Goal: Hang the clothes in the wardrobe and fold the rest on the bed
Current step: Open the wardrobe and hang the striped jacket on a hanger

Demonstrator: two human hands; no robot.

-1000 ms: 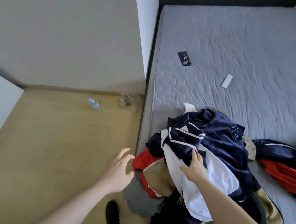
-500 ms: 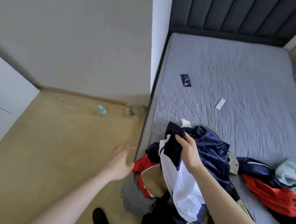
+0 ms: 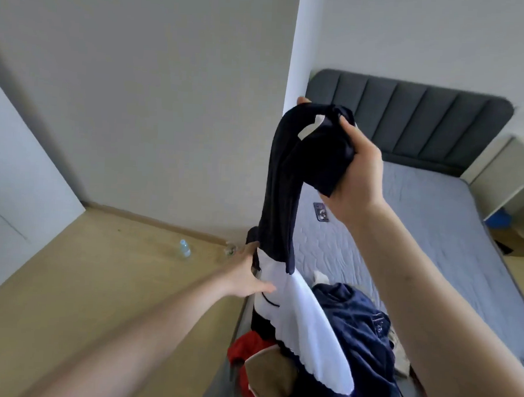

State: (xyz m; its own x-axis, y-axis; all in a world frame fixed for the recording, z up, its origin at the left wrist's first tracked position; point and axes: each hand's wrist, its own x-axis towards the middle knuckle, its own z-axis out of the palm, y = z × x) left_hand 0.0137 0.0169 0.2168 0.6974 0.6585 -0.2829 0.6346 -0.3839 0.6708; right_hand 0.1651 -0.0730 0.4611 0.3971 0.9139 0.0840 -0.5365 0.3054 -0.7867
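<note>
My right hand (image 3: 357,173) grips the dark top end of a navy-and-white garment (image 3: 288,199) and holds it high over the bed's near left corner. The garment hangs down in a long strip, navy above and white below. My left hand (image 3: 246,273) holds its left edge lower down, thumb on the white part. Beneath lies a pile of clothes (image 3: 347,339) on the grey mattress (image 3: 419,243): a dark blue piece, a red one, a tan one and black ones.
A dark phone (image 3: 320,211) lies on the mattress behind the garment. A padded dark headboard (image 3: 410,121) closes the far end. A small water bottle (image 3: 184,248) lies on the wooden floor by the wall. A white panel (image 3: 15,185) stands at the left.
My right hand lifted the navy-and-white garment up off the pile. My left hand moved from open air beside the bed onto the garment's edge. The camera tilted upward.
</note>
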